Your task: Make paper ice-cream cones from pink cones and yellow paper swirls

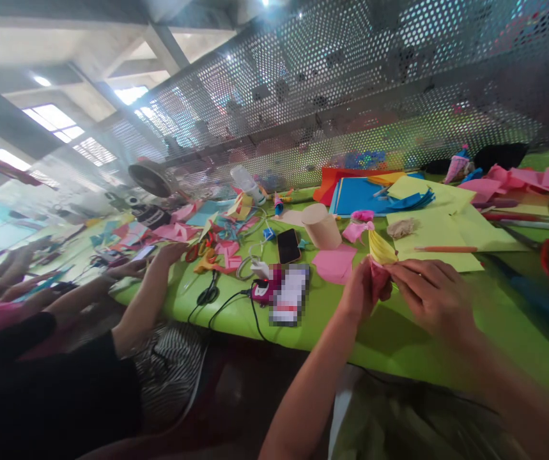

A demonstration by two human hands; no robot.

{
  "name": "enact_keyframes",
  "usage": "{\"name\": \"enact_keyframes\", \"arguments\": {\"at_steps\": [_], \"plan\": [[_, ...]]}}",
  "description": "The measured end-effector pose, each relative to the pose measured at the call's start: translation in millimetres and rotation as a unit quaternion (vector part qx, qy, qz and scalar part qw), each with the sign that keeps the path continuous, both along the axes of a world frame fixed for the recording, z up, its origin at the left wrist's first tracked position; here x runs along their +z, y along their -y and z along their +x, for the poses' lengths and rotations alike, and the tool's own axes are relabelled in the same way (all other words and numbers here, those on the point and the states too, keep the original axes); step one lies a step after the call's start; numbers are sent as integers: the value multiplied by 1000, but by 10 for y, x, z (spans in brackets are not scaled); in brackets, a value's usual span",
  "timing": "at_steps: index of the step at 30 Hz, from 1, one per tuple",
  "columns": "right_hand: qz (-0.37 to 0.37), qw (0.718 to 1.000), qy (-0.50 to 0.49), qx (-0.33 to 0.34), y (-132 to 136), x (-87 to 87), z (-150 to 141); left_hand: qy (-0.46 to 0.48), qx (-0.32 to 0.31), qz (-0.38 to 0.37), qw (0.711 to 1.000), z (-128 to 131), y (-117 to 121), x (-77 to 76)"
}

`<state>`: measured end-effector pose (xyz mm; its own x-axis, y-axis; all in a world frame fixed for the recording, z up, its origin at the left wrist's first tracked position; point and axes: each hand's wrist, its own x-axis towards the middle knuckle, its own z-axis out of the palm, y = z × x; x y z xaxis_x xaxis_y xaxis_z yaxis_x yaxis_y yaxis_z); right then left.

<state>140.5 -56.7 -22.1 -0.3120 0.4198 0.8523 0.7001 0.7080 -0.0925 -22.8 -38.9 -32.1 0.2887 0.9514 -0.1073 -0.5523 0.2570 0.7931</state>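
My left hand is closed around the pink lower part of a small paper craft piece. The piece has a yellow pleated paper section and a pink tip, and it stands roughly upright above the green table. From the other side, my right hand pinches the edge of the yellow paper, fingers pressed together. My left fingers hide much of the pink base. Just behind are a bright pink paper piece, a beige roll and a pink sheet.
Yellow sheets with a pencil lie behind my right hand. Left of me are a phone, another lit phone and a power strip with cables. A co-worker's arm reaches over the table beyond them.
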Motion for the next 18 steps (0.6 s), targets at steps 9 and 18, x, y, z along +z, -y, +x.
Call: {"name": "enact_keyframes", "arguments": {"at_steps": [9, 18], "plan": [[-15, 998, -58, 25, -9, 57, -7, -9, 4, 24, 1000, 11, -2, -56], [-99, 981, -158, 51, -55, 21, 3, -28, 17, 44, 998, 39, 4, -82]]}}
